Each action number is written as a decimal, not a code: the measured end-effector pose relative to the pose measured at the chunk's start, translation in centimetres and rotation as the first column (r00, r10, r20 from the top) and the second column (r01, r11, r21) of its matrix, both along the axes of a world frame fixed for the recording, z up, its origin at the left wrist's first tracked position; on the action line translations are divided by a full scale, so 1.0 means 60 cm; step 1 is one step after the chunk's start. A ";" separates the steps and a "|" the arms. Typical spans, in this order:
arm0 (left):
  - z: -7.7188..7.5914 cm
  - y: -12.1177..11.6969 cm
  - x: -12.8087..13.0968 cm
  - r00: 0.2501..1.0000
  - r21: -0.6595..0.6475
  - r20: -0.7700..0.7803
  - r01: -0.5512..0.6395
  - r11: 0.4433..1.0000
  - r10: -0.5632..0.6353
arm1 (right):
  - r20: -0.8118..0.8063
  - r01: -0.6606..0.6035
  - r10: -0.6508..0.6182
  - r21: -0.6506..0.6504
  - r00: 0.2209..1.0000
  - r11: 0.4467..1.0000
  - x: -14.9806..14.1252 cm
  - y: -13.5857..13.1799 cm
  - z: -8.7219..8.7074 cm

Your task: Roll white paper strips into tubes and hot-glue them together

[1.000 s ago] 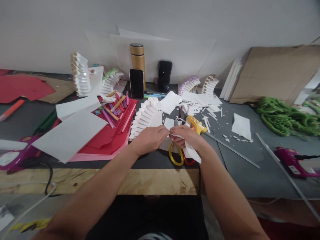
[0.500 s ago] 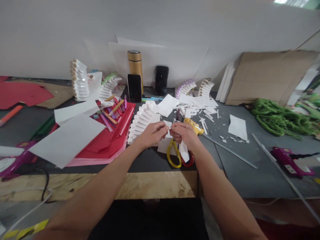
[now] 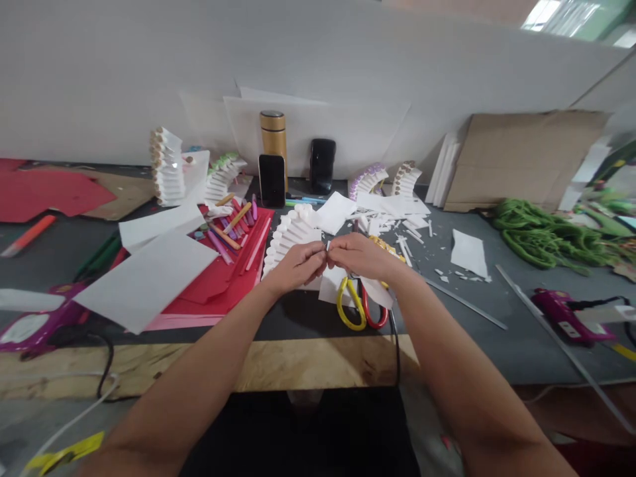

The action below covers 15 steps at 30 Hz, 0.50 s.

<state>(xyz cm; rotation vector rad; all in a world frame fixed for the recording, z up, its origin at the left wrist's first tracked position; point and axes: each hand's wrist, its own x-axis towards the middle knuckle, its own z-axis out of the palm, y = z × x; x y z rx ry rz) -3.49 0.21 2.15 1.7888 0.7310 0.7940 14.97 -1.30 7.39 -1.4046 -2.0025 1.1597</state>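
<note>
My left hand (image 3: 298,266) and my right hand (image 3: 364,257) meet fingertip to fingertip above the table, both closed in a pinch. A small white bit (image 3: 328,245) shows between the fingertips, too small to make out fully. From under my right hand a piece of white paper (image 3: 376,291) sticks out, seemingly held in its fingers. Just below lie scissors with one yellow and one red handle (image 3: 352,306), their blades hidden. A fan-shaped row of folded white paper (image 3: 291,233) rests beside my left hand. A yellow glue gun (image 3: 387,247) lies partly behind my right hand.
Red paper sheets (image 3: 199,295), white sheets (image 3: 149,278) and several coloured sticks (image 3: 233,228) lie left. A phone (image 3: 272,180) leans against a gold flask (image 3: 273,132). White scraps (image 3: 412,228), a metal strip (image 3: 470,303), green cord (image 3: 541,232) and cardboard (image 3: 527,159) are right.
My hands have come closer together, the right one turning more palm down. The white paper under it has shifted, and more of the red scissor handle shows. The view has tilted slightly.
</note>
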 end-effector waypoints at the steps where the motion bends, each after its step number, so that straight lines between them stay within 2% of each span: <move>1: 0.000 0.000 0.000 1.000 0.019 -0.009 -0.013 1.000 0.013 | 0.015 -0.026 0.026 0.006 1.000 1.000 0.001 0.002 0.002; 3: 0.000 0.001 0.000 0.998 0.068 -0.041 -0.049 0.996 0.052 | -0.014 -0.041 0.041 0.043 0.999 0.998 0.004 0.002 -0.010; 6: -0.003 0.000 0.004 0.991 0.115 -0.097 -0.081 0.990 0.092 | -0.051 -0.010 0.021 0.194 0.998 0.981 0.014 0.001 -0.048; 9: -0.008 -0.001 0.009 0.993 0.040 -0.115 -0.033 0.999 0.038 | 0.008 -0.056 0.056 0.312 0.998 0.948 0.026 0.001 -0.077; 12: -0.010 -0.001 0.010 0.989 -0.008 -0.144 0.006 1.000 -0.007 | 0.003 -0.087 0.091 0.307 0.996 0.948 0.032 0.002 -0.082; 15: -0.006 -0.001 0.008 0.977 0.104 -0.213 0.025 0.994 -0.002 | -0.063 -0.079 0.097 0.247 0.993 0.966 0.029 0.002 -0.076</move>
